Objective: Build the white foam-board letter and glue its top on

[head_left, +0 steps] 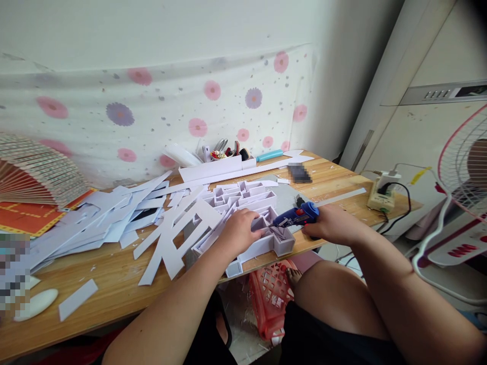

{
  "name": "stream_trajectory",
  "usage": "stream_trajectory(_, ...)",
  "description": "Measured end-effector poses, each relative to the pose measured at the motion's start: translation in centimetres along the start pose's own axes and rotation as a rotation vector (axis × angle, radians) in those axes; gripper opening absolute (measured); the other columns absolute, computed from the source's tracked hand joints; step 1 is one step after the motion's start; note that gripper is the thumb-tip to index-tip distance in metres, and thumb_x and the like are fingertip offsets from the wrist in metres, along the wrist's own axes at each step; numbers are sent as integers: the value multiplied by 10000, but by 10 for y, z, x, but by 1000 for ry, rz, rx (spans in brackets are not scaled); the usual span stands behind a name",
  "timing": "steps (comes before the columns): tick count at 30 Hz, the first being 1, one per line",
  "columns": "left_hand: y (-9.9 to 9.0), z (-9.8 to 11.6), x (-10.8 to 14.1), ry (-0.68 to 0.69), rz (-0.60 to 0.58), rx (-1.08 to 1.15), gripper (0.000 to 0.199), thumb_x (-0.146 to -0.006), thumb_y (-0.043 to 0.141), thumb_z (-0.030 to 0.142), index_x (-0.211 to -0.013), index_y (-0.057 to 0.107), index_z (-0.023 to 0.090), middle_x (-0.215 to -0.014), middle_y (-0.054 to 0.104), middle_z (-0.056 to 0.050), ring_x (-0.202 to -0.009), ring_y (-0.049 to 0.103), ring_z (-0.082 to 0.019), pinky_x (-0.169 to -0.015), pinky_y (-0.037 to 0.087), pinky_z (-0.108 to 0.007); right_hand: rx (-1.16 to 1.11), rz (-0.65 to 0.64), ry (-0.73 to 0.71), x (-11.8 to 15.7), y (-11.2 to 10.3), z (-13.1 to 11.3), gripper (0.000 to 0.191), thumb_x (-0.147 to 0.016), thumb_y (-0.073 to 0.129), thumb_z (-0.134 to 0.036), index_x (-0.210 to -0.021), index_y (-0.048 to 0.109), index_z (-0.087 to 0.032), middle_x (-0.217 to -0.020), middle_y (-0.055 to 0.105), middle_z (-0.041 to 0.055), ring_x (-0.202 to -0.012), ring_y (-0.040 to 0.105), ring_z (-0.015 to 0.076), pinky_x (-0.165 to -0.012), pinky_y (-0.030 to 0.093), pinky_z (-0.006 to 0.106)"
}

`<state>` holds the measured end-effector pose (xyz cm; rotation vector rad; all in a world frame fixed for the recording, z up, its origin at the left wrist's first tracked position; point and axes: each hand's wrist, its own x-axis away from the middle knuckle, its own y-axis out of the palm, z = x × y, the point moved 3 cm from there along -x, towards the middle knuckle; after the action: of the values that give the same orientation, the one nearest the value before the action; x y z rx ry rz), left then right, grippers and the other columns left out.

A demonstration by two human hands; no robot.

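Note:
A white foam board model [258, 248] made of small box-like compartments sits at the table's front edge. My left hand [239, 230] rests on it, thumb and fingers curled round part of its walls. In my right hand [329, 223] is a blue hot glue gun [299, 215], its nozzle pointing left over the model's compartments. The piece between my left fingers is partly hidden by the hand. Cut white board frames [190, 230] lie just left of the model.
Loose white board sheets [114, 213] pile up on the left of the wooden table [125, 281], near a folding fan [41, 172]. A blurred dark object [300, 173] lies behind the glue gun. On the right are a power strip [382, 192] and an electric fan [466, 167]. A red plastic basket [268, 299] stands below.

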<state>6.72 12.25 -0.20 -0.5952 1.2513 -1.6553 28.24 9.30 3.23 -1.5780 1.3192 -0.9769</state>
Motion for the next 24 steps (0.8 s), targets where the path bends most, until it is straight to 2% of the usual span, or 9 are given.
stream_trajectory(15,-1,1,0,-2,1,9,357,-766,679,331,-1086,657,175,-1102,669,-82,-1058,593,-259,-931,456,-373,-61,-1,-29,-2,6,4,64,-636,505,-255,-601,508,-201,-548,520,-12,-547,476,143,-516,316,251)
stream_trajectory(20,-1,1,0,-9,-6,10,367,-767,680,340,-1090,656,166,-1097,667,-82,-1050,590,-257,-929,455,-373,-50,51,-24,-7,8,4,77,-648,536,-263,-646,573,-195,-552,532,-15,-532,460,131,-509,317,233)
stream_trajectory(24,-1,1,0,-29,-8,11,373,-765,681,337,-1094,655,164,-1102,666,-81,-1053,589,-254,-929,451,-364,-74,24,13,-11,11,6,97,-670,545,-264,-686,606,-190,-551,554,-9,-531,493,135,-503,320,225)
